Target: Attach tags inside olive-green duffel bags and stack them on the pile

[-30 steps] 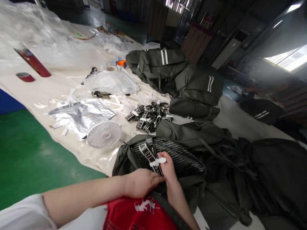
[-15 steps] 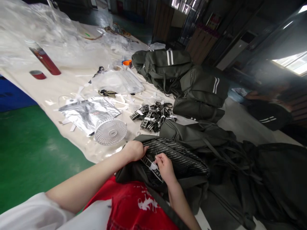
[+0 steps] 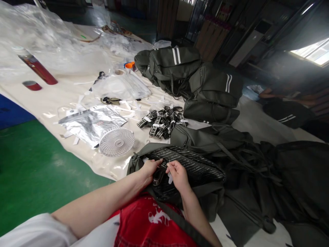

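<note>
A dark green bag (image 3: pixel 205 192) lies open in front of me, its black lining (image 3: pixel 190 159) printed with white lettering. My left hand (image 3: pixel 151 170) is closed at the bag's opening, on a black printed strap (image 3: pixel 158 176) that hangs looped just below the fingers. Part of that grip is hidden. Just to its right, over the lining, my right hand (image 3: pixel 178 175) pinches a small white strip (image 3: pixel 170 178), which dangles from the fingertips. Beyond the bag sits a pile of similar black straps (image 3: pixel 163 121) with white bands round them.
Several dark green bags (image 3: pixel 177 65) with white stripes stand farther back. A white fan (image 3: pixel 117 142), a silver foil bag (image 3: pixel 89 121), clear plastic packaging (image 3: pixel 123 85), a red spray can (image 3: pixel 38 68) and its cap (image 3: pixel 32 85) are on the cream-covered table (image 3: pixel 64 92). Green floor (image 3: pixel 31 164) lies left.
The strap that was stretched between my hands now hangs looped under my left hand. The white strip has come off it into my right hand. My left hand has shifted slightly lower.
</note>
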`<state>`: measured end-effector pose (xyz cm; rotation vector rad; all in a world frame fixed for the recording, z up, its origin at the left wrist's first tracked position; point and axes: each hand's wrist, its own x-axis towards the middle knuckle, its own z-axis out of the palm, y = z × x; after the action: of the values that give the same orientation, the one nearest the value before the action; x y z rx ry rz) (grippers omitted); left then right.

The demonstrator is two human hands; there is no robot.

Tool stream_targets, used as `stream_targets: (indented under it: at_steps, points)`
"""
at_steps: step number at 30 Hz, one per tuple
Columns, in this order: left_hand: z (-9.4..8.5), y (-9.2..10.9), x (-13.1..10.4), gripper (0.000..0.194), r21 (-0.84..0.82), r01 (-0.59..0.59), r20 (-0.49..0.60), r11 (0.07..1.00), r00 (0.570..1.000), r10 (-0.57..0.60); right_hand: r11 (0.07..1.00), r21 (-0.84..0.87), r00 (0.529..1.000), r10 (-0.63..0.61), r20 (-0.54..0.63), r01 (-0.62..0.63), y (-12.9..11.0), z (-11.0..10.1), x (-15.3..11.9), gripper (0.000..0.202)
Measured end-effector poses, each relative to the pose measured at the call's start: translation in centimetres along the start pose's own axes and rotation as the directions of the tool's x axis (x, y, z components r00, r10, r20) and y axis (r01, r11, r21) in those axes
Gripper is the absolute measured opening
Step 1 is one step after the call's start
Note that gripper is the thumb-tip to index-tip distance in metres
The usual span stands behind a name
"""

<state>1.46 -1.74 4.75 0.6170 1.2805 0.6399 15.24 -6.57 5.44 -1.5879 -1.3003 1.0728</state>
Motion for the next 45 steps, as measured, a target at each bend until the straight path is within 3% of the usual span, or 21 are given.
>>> stream_targets:
  at_steps: [3,6,9,13,15,17,19,22,26,30,34,40,43,45]
  points:
    - [-0.4,-0.1,-2.0,0.045,-0.132,-0.015,0.128,0.991,0.991,0.032,0.999,0.002,0.998,-0.037,-0.059,0.037,-1.3,-1.1,0.1,0.027]
    - [-1.0,0.0,-3.8,0.062,-0.182,-0.136,0.238,0.974,0.955,0.178,0.997,-0.033,0.997,-0.073,-0.035,0.072,-2.2,-2.0,0.2,0.027]
    - [-1.5,0.2,-4.6,0.057,-0.015,-0.358,0.290,0.934,0.892,0.347,0.994,-0.080,0.997,-0.071,0.009,0.072,-2.7,-2.2,0.3,0.027]
    - [-2.1,0.8,-4.4,0.034,0.225,-0.589,0.356,0.776,0.791,0.497,0.978,-0.160,0.988,-0.121,0.096,0.135,-3.2,-2.2,0.3,0.025]
    - [-2.4,1.1,-4.1,0.033,0.292,-0.619,0.358,0.729,0.777,0.517,0.967,-0.184,0.977,-0.148,0.151,0.175,-3.3,-2.1,0.3,0.024]
    - [-2.7,1.3,-4.0,0.035,0.297,-0.606,0.370,0.738,0.785,0.496,0.963,-0.186,0.969,-0.157,0.192,0.193,-3.2,-2.1,0.2,0.025]
    - [-2.9,1.6,-3.9,0.038,0.245,-0.579,0.452,0.777,0.778,0.437,0.966,-0.179,0.969,-0.153,0.193,0.189,-3.1,-2.0,0.3,0.025]
    - [-3.1,1.7,-3.9,0.033,0.216,-0.578,0.561,0.787,0.733,0.384,0.965,-0.180,0.973,-0.164,0.164,0.193,-3.0,-1.9,0.3,0.024]
    - [-3.0,1.3,-3.5,0.028,0.435,-0.663,0.528,0.609,0.736,0.424,0.929,-0.249,0.958,-0.240,0.158,0.274,-3.2,-1.8,0.4,0.024]
    - [-2.7,0.8,-3.6,0.028,0.550,-0.691,0.523,0.468,0.723,0.451,0.819,-0.461,0.938,-0.270,0.216,0.341,-3.6,-1.7,0.5,0.026]
    - [-2.6,0.5,-3.8,0.038,0.557,-0.677,0.499,0.481,0.736,0.458,0.691,-0.628,0.933,-0.240,0.267,0.358,-3.9,-1.7,0.7,0.027]
    - [-2.6,1.2,-3.6,0.037,0.281,-0.629,0.489,0.725,0.744,0.456,0.686,-0.624,0.927,-0.292,0.234,0.374,-3.9,-1.5,1.0,0.025]
    - [-2.6,1.3,-3.5,0.041,0.369,-0.639,0.414,0.675,0.763,0.496,0.691,-0.606,0.919,-0.325,0.225,0.393,-3.7,-1.1,1.0,0.025]
    - [-2.7,1.3,-3.4,0.040,0.519,-0.675,0.388,0.524,0.733,0.559,0.685,-0.605,0.913,-0.338,0.229,0.405,-3.7,-0.9,0.9,0.026]
